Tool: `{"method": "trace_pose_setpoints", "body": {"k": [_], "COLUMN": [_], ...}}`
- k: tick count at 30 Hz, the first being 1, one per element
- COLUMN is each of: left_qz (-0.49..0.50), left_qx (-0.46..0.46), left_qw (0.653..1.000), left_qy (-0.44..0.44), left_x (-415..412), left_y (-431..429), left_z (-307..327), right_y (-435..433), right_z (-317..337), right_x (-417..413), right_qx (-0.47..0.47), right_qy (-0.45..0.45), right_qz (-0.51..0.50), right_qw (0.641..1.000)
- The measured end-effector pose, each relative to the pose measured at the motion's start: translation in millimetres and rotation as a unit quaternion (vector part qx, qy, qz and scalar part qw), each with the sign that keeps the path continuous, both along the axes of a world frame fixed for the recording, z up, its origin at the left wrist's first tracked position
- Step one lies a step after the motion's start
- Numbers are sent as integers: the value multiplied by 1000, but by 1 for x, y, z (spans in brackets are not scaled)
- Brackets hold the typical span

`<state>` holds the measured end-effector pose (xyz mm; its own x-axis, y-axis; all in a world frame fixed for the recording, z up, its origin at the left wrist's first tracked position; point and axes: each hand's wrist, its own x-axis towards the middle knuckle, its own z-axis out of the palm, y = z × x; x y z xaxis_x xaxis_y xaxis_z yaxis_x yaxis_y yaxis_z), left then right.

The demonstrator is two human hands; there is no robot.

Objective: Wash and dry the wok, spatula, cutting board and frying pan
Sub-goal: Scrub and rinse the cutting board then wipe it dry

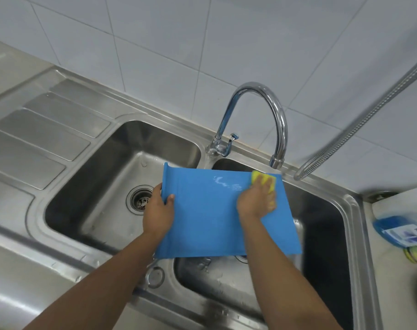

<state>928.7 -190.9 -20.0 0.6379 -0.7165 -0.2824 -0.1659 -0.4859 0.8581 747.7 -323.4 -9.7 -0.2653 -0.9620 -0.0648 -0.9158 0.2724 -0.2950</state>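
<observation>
A blue cutting board [209,217] is held flat over the divide between the two basins of a steel sink [121,163]. My left hand [158,211] grips its left edge, thumb on top. My right hand [256,198] presses a yellow sponge [264,181] onto the board's far right corner. A smear of white foam lies on the board just left of the sponge. The wok, spatula and frying pan are not in view.
A curved chrome tap [257,115] arches over the right basin, no water visibly running. A ribbed metal hose [359,125] hangs at the right. A blue dish-soap bottle [402,231] lies on the right counter. A ridged drainboard [36,136] is at the left.
</observation>
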Motion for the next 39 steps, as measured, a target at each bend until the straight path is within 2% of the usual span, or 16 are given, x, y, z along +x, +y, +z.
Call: {"method": "trace_pose_setpoints", "body": {"k": [3, 5, 7, 11, 14, 16, 19, 21, 23, 25, 28, 31, 32, 34, 37, 39], "left_qz": [0, 0, 1, 5, 8, 4, 4, 4, 0, -3, -5, -5, -5, -4, -1, -4], "left_qx": [-2, -3, 0, 2, 1, -1, -4, -5, -5, -8, -11, -7, -6, -6, -6, -10], "left_qw": [1000, 1000, 1000, 1000, 1000, 1000, 1000, 1000, 1000, 1000, 999, 999, 999, 999, 999, 999], "left_qy": [2, -2, -2, 16, 21, 18, 20, 25, 25, 27, 34, 44, 45, 46, 47, 45], "left_x": [1, 1, 1, 1, 2, 1, 0, 0, 0, 0, 0, 0, 0, 0, -2, -2], "left_y": [0, 1, 1, 1, 0, -1, -2, -1, 0, 1, 1, 2, 2, 2, 3, 3], "left_z": [0, -1, 0, -1, -1, -1, -1, -1, 0, 1, 1, 1, 1, 2, 2, 3], "right_y": [25, 21, -3, -44, -32, 2, 73, 117, 121, 106, 84, 86, 91, 108, 134, 123], "right_z": [-13, -13, -15, -16, -13, -18, -34, -39, -34, -31, -30, -25, -22, -24, -34, -36], "right_x": [50, 54, 33, -54, -89, -80, -46, -33, -47, -78, -113, -78, -58, -21, -16, -49], "right_qx": [-18, 0, -15, -30, -31, -51, -121, -146, -135, -129, -83, -76, -79, -117, -146, -137], "right_qy": [12, 18, 28, 37, 28, 35, 28, 55, 69, 78, 60, 21, 10, 21, 54, 66], "right_qz": [264, 369, 355, 150, 2, -21, 99, 271, 376, 313, 77, -56, -44, 80, 358, 406], "right_qw": [964, 929, 934, 988, 999, 998, 987, 950, 914, 938, 992, 995, 996, 990, 921, 901]}}
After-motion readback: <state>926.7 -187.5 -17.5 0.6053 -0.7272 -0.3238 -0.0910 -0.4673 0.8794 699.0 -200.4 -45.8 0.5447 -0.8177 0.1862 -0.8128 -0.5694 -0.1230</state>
